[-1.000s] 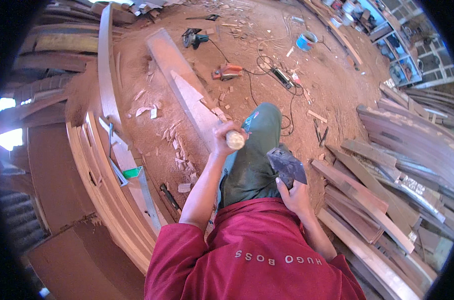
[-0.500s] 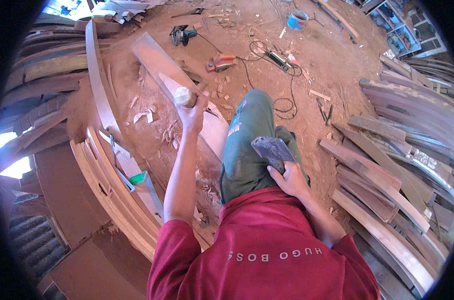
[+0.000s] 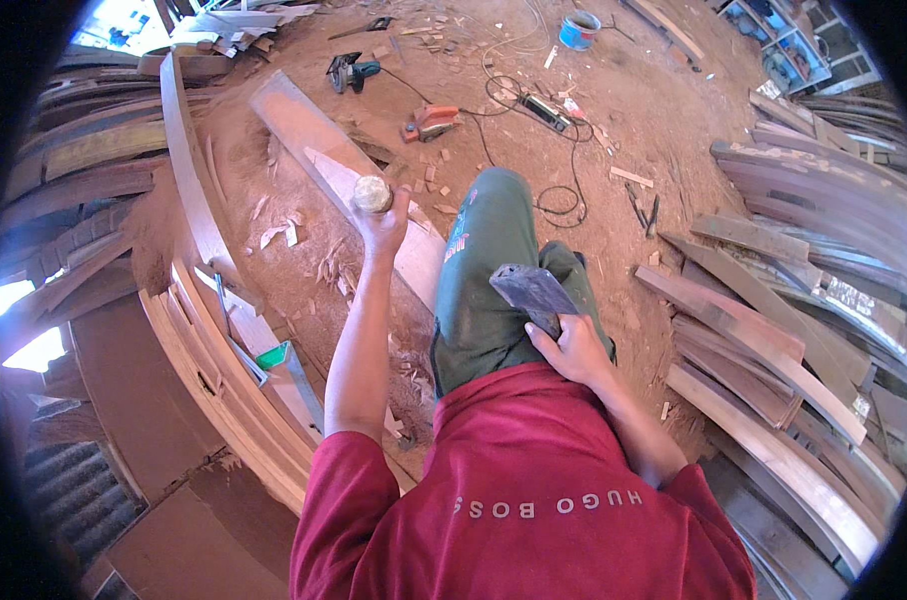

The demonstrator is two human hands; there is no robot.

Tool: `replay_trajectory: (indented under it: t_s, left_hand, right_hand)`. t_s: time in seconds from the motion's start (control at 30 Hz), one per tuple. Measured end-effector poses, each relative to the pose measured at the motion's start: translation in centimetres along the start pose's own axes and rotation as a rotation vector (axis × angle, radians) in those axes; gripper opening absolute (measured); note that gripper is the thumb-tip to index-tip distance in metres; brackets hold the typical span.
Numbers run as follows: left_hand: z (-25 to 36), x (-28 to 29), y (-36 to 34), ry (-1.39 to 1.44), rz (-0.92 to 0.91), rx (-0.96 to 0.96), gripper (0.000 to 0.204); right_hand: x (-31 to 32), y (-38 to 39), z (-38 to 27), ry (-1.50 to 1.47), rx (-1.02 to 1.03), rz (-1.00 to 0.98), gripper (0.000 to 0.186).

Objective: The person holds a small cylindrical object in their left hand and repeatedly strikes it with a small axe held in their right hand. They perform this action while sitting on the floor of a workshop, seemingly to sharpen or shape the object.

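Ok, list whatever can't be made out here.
In the head view:
Working end of the tool with a pale, round butt: hidden behind the left hand.
Grip of the dark, block-headed tool: covered by the right hand.
Near end of the long brown wooden plank: behind the green-trousered leg.
Contents of the round blue bucket: too small.

One left grip [image 3: 382, 228] and one right grip [image 3: 571, 350] make two, with one thing in each: one pale round-ended handle [image 3: 373, 194] and one dark blocky tool [image 3: 532, 290]. The floor [image 3: 674, 110] carries one blue bucket [image 3: 579, 33], one orange power tool [image 3: 432, 124], one dark power saw [image 3: 352, 71] and one power strip [image 3: 547, 112]. The boards [image 3: 719, 310] at the right are too many to count.
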State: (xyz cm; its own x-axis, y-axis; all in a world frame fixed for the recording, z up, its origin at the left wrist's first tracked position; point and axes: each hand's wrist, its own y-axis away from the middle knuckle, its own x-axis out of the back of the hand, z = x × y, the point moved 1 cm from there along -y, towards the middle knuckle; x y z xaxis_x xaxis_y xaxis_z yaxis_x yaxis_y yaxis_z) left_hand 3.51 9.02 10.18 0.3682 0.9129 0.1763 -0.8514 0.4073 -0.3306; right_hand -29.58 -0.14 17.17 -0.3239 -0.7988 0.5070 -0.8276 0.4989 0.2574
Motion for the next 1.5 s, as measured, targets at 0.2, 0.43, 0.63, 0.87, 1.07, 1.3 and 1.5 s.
replay_trajectory:
  t_s: [0.2, 0.43, 0.63, 0.87, 1.07, 1.3, 1.5]
  left_hand:
    - [0.4, -0.2, -0.1, 0.035, -0.004, 0.001, 0.01]
    - [0.0, -0.1, -0.1, -0.108, -0.014, -0.122, 0.006]
    - [1.1, -0.5, 0.2, -0.018, -0.026, -0.04, 0.005]
    - [-0.4, 0.0, 1.4, -0.013, -0.059, -0.121, 0.004]
    - [0.4, -0.9, 2.3, -0.012, -0.113, -0.02, 0.01]
    - [-5.3, -1.2, 4.4, -0.041, -0.063, -0.205, 0.037]
    - [-8.5, -0.2, 4.8, 0.04, 0.123, -0.046, 0.04]
  right_hand:
    - [-0.1, 0.0, -0.6, -0.039, 0.098, 0.044, 0.033]
    - [0.3, 0.0, -1.2, -0.033, 0.047, -0.026, 0.032]
    - [0.5, -0.1, -1.0, 0.02, 0.021, -0.058, 0.036]
    - [1.3, -2.2, -5.6, 0.009, 0.035, -0.039, 0.036]
    - [4.7, -3.5, -14.1, -0.173, 0.535, 0.222, 0.022]
    - [0.3, -7.2, -11.1, 0.093, 0.323, 0.04, 0.032]
    - [2.2, -5.5, -15.1, 0.07, 0.286, 0.125, 0.039]
